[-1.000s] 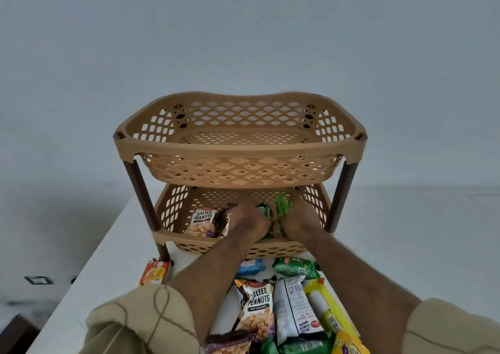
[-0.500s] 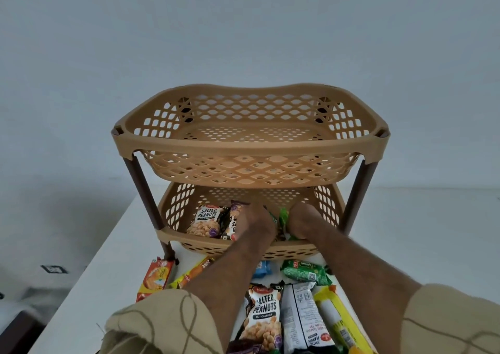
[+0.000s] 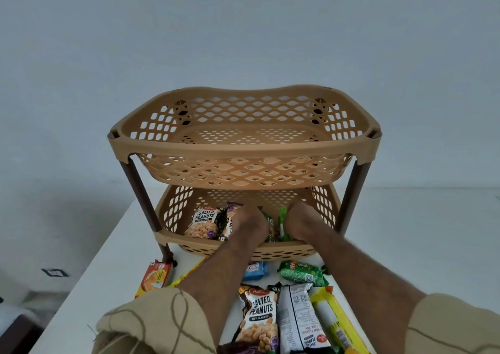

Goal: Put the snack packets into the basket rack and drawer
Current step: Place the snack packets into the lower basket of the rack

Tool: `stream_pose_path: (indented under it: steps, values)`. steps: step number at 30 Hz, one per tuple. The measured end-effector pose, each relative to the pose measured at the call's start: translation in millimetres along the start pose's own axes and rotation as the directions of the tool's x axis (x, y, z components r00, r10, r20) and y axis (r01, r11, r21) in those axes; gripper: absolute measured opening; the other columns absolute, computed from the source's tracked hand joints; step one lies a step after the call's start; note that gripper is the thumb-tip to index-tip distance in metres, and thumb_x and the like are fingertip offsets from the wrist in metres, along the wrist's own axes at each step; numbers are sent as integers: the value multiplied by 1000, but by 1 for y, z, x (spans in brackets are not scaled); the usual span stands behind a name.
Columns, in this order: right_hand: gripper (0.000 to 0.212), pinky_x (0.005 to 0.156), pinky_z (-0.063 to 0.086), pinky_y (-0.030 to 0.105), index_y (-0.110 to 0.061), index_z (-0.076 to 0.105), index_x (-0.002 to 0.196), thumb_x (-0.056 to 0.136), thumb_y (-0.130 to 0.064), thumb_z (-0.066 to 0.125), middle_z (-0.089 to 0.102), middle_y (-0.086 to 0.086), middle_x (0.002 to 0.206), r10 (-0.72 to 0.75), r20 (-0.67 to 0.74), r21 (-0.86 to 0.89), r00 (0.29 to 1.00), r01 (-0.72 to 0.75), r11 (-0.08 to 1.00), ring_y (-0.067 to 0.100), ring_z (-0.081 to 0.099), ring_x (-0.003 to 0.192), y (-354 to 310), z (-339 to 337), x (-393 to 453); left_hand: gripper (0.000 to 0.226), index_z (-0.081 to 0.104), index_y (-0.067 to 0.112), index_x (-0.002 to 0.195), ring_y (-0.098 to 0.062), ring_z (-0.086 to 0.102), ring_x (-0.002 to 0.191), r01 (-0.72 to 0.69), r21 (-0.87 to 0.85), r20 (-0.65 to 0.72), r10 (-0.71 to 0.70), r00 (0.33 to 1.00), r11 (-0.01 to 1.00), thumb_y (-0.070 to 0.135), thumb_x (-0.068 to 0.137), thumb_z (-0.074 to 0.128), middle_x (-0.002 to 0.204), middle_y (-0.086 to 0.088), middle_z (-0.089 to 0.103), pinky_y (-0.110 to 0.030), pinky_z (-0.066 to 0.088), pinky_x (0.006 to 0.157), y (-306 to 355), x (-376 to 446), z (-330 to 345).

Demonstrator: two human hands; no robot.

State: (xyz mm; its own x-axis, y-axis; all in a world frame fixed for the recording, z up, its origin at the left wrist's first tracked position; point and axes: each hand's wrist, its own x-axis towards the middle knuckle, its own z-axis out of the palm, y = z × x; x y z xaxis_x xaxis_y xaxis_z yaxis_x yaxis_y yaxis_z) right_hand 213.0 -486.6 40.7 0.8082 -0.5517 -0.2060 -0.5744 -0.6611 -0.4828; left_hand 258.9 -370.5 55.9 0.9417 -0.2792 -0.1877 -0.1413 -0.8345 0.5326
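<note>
A tan two-tier basket rack (image 3: 243,148) stands on a white table (image 3: 108,259). Its top basket holds nothing. Both my hands reach into the lower basket (image 3: 167,213). My left hand (image 3: 249,222) rests on a dark peanut packet (image 3: 230,226), beside a salted peanuts packet (image 3: 204,222). My right hand (image 3: 303,223) is closed around a green packet (image 3: 282,223). Another green packet (image 3: 269,226) shows between the hands. My fingers are hidden behind the backs of the hands.
Several packets lie on the table in front of the rack: an orange one (image 3: 154,278), a blue one (image 3: 254,268), a green one (image 3: 303,272), a salted peanuts one (image 3: 261,318), a white one (image 3: 300,321) and a yellow one (image 3: 335,324). No drawer is in view.
The camera has drawn closer to the rack and tilted. Both hands stay in the lower basket, and the green packet stands more upright by my right hand.
</note>
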Motion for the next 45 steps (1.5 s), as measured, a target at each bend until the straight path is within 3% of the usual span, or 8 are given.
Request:
stream_pose_path:
  steps: [4,11,18,21,24,34,41,45]
  values:
    - [12,67,53,34,-13,61,79,86,-9,51,64,4,84,-25,-59,23,998,27,999,19,61,74,-3,-2,-7,26,63,3,113,-20,50,78,-13,22,-85,14,996,1000,4,97,42,111,-15,67,-30,41,64,1,-7,2]
    - [23,76,54,40,-12,60,101,81,-5,51,65,7,98,-152,-190,50,970,164,985,24,60,87,-1,-14,-28,26,70,7,89,-18,52,65,16,-23,-238,-21,971,1000,14,97,46,90,-8,71,-30,43,58,4,-17,6]
    - [26,75,53,37,-16,64,105,86,-8,48,70,6,101,-273,-329,82,904,315,946,26,63,90,1,-23,-67,24,62,15,66,-9,52,52,-431,-52,-346,389,854,901,3,84,53,63,1,63,-23,35,45,-6,-36,0]
    - [18,70,52,38,-16,63,92,85,-7,49,68,4,89,-335,-430,87,838,408,909,24,62,81,0,-25,-87,20,60,12,63,-15,52,59,-592,-24,-425,528,736,806,-4,74,54,64,0,61,-30,42,50,-20,-51,-7]
    - [14,65,47,32,-15,62,89,87,-6,52,64,0,83,-373,-503,101,780,481,871,17,57,76,3,-21,-109,18,63,18,67,-4,46,72,-657,30,-449,598,664,753,2,75,58,71,9,60,-13,38,65,-54,-72,-11]
    - [14,55,37,8,-19,62,86,92,-8,57,62,-8,79,-268,-397,276,878,393,877,1,54,67,15,28,-165,25,65,35,81,-9,54,93,-356,64,-357,355,864,932,10,81,67,92,19,59,-20,38,73,-210,-111,-43]
    - [12,62,48,34,-21,63,94,90,-10,60,63,-1,85,-313,-263,269,912,381,884,18,59,74,-4,55,-185,45,56,43,107,-9,50,111,-296,-14,-69,294,953,955,13,74,67,116,18,55,-14,39,79,-267,-125,-68]
    - [6,62,41,33,-17,60,96,91,-16,62,59,7,87,-374,-185,233,909,410,882,25,55,75,-21,66,-191,76,40,39,140,-16,43,125,-233,154,146,211,966,960,52,70,66,140,8,45,-30,41,100,-280,-136,-83]
